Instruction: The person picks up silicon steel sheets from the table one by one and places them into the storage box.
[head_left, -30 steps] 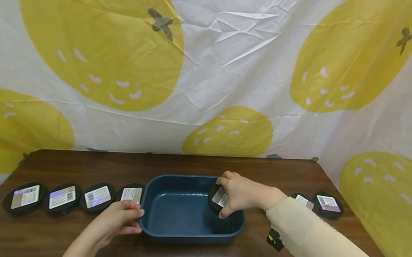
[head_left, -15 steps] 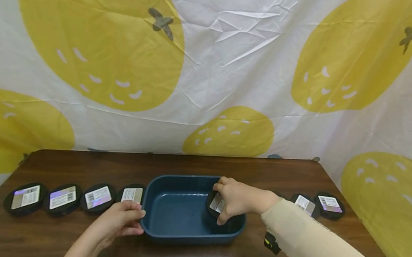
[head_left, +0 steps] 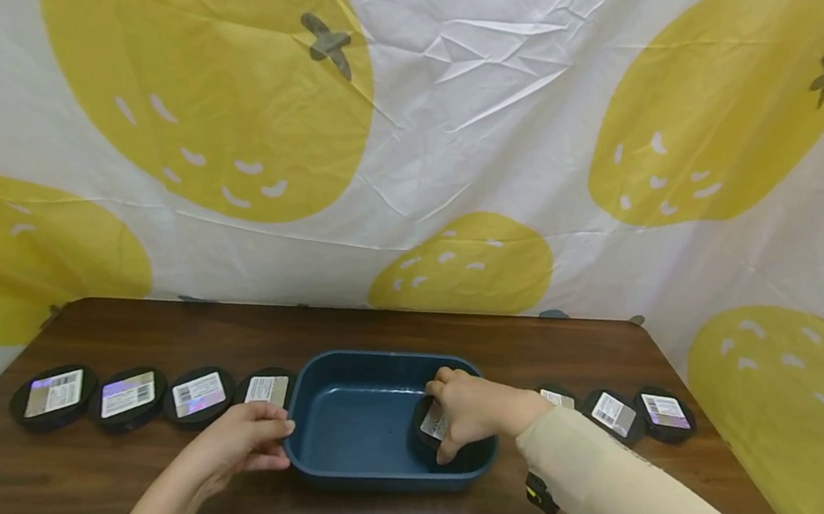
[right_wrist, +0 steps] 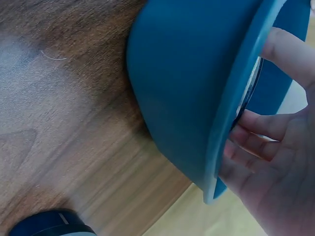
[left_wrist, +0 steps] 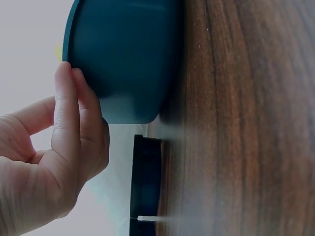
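Observation:
A deep blue rectangular bin (head_left: pixel 358 479) stands mid-table. My left hand (head_left: pixel 242 440) holds its left end, with fingertips at the rim; the left wrist view shows two fingertips (left_wrist: pixel 64 69) right against the bin's edge. Inside the bin's right end, my right hand (head_left: pixel 470 407) grips a flat round black tub (head_left: pixel 433 418) with a printed label facing up. The tub is tilted, and fingers cover part of it. In the right wrist view the bin's wall (right_wrist: pixel 187 83) hides most of the tub, while the right hand (right_wrist: pixel 280 132) reaches over the rim.
Left of the bin, several similar labelled tubs (head_left: pixel 128 399) line up on the brown wooden table (head_left: pixel 374 328). Three more tubs (head_left: pixel 614 416) sit at the right, near the table's edge. A white cloth (head_left: pixel 456 128) with yellow fruit prints hangs behind.
My right hand has lowered slightly into the bin's right end with the tub. A third tub at the right has come into sight from behind the sleeve. My left hand stays at the bin.

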`<state>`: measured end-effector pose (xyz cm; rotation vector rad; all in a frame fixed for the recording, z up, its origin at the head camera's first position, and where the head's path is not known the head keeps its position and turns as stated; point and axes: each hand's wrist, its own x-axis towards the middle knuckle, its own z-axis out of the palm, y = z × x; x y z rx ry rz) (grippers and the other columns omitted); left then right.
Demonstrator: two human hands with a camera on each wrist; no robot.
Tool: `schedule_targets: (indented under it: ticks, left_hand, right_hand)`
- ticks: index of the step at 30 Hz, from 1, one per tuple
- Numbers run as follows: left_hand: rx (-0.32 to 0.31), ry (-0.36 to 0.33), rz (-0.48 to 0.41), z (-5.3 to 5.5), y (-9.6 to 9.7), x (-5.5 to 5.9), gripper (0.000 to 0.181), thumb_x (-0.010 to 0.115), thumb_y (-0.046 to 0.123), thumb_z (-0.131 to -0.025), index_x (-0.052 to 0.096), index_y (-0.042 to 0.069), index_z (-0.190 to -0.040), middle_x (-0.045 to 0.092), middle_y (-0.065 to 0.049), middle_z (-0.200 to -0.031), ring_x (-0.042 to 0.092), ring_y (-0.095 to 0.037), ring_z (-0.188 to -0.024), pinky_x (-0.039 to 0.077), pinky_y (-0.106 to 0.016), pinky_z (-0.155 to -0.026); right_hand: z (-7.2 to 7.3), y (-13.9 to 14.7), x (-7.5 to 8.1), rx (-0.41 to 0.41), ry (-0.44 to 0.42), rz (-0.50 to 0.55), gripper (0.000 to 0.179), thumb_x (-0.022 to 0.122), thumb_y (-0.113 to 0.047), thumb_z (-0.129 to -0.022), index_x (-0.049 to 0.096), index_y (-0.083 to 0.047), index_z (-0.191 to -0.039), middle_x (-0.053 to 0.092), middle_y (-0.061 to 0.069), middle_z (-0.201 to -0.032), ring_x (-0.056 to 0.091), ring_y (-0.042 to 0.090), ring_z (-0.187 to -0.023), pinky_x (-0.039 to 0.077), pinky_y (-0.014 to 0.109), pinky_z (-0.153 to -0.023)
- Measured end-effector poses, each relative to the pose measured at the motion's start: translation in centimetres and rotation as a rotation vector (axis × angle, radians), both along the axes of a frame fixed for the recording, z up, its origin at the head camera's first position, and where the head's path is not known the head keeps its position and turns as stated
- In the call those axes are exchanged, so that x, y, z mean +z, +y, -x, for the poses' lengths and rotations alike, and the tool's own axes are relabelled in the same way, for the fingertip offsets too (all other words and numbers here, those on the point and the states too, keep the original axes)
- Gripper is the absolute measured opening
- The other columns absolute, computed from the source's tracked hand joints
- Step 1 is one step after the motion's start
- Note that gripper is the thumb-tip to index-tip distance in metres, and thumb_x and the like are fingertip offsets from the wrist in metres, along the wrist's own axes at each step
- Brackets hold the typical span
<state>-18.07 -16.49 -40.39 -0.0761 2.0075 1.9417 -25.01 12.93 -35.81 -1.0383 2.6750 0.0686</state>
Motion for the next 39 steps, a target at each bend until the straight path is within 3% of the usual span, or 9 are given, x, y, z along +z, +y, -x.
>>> schedule_targets:
  ticks: [39]
  left_hand:
    - [-0.007,-0.013,0.008,0.1,0.0,0.1,0.016,0.054,0.004,-0.090,0.049,-0.008,-0.099,0.055,-0.007,-0.071,0.060,-0.013,-0.056,0.056,-0.025,-0.059]
  right_hand:
    - [0.3,-0.7,-1.2,0.003,-0.020,-0.040,0.080,0.088,-0.036,-0.055,0.056,-0.005,-0.122,0.049,0.000,-0.102,0.050,0.015,-0.092,0.046,0.022,-0.084]
